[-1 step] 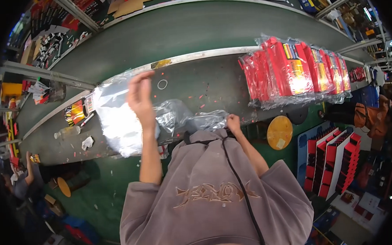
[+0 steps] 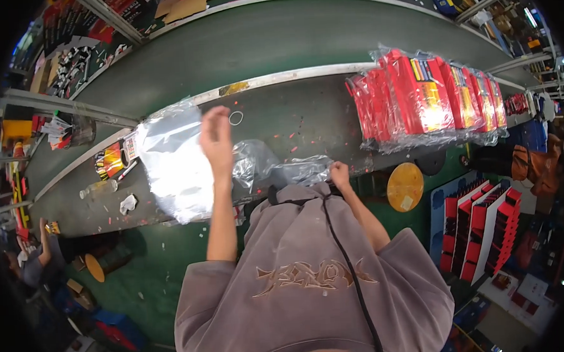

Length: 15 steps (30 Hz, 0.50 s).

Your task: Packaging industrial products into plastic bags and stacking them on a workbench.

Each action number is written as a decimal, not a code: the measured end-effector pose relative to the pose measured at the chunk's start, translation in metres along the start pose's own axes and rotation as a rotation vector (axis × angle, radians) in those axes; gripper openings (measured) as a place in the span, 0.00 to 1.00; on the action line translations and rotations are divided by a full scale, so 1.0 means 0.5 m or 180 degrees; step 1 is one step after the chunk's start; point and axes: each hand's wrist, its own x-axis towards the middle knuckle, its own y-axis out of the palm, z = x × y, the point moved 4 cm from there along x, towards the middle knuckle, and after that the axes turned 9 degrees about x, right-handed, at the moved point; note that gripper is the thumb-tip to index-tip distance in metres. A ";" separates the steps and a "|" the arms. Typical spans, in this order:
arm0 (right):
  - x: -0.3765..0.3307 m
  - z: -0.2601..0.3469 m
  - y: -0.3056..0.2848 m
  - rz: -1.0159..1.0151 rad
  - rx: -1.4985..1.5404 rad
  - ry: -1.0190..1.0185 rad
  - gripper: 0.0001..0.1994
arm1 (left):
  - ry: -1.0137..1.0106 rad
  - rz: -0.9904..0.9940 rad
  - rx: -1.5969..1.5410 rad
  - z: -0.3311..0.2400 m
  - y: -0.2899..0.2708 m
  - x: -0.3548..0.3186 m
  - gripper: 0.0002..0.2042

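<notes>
My left hand (image 2: 216, 140) is raised at the right edge of a pile of clear plastic bags (image 2: 176, 169), its fingers stretched upward and slightly blurred. Nothing shows in it. Close to my body, my right hand (image 2: 339, 173) is closed at the right end of a crumpled clear plastic bag (image 2: 304, 168) and appears to grip it. Another loose piece of clear plastic (image 2: 254, 159) lies between the two hands. Just beyond the left fingertips is a pale rubber band (image 2: 235, 118).
Red packs in clear wrap (image 2: 418, 99) stand in a row at the right. A clear bottle (image 2: 98, 189), a marker (image 2: 128, 170) and a crumpled white tissue (image 2: 128, 204) lie left. A round stool (image 2: 405, 187) stands below the table's edge. Another person (image 2: 37, 259) sits far left.
My left hand has shifted a little to the right, away from the middle of the bag pile. My right hand stays at the end of the crumpled bag.
</notes>
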 end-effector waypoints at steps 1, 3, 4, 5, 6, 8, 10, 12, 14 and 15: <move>0.007 -0.021 -0.017 -0.0112 -0.0156 -0.0136 0.09 | -0.0210 0.0040 0.0405 0.114 0.035 -0.024 0.15; -0.019 -0.011 -0.023 -0.0337 -0.0498 -0.0257 0.12 | 0.0133 0.0390 0.1971 0.263 0.065 -0.090 0.27; -0.036 -0.006 -0.032 -0.0474 -0.0504 -0.0201 0.12 | 0.0100 0.0604 0.2506 0.306 0.086 -0.139 0.30; -0.053 0.002 -0.032 -0.0405 -0.0509 -0.0238 0.11 | 0.0152 0.0825 0.2612 0.356 0.089 -0.174 0.32; -0.066 0.010 -0.038 -0.0409 -0.0517 -0.0281 0.10 | 0.0260 0.1076 0.2672 0.400 0.093 -0.196 0.34; -0.092 -0.017 -0.049 -0.0570 -0.1050 -0.0033 0.10 | 0.0560 0.1488 0.3206 0.463 0.097 -0.238 0.37; -0.151 -0.013 -0.049 -0.0635 -0.1106 -0.0047 0.09 | 0.0372 0.1484 0.3285 0.472 0.083 -0.257 0.36; -0.204 -0.038 -0.053 -0.0835 -0.1099 0.0151 0.10 | 0.0833 0.1235 0.3098 0.492 0.074 -0.253 0.33; -0.271 -0.044 -0.085 -0.1190 -0.0775 0.0483 0.11 | 0.1073 0.1431 0.2873 0.475 0.096 -0.236 0.30; -0.305 -0.053 -0.106 -0.1330 -0.0616 0.0511 0.11 | 0.1141 0.1587 0.2891 0.455 0.112 -0.228 0.29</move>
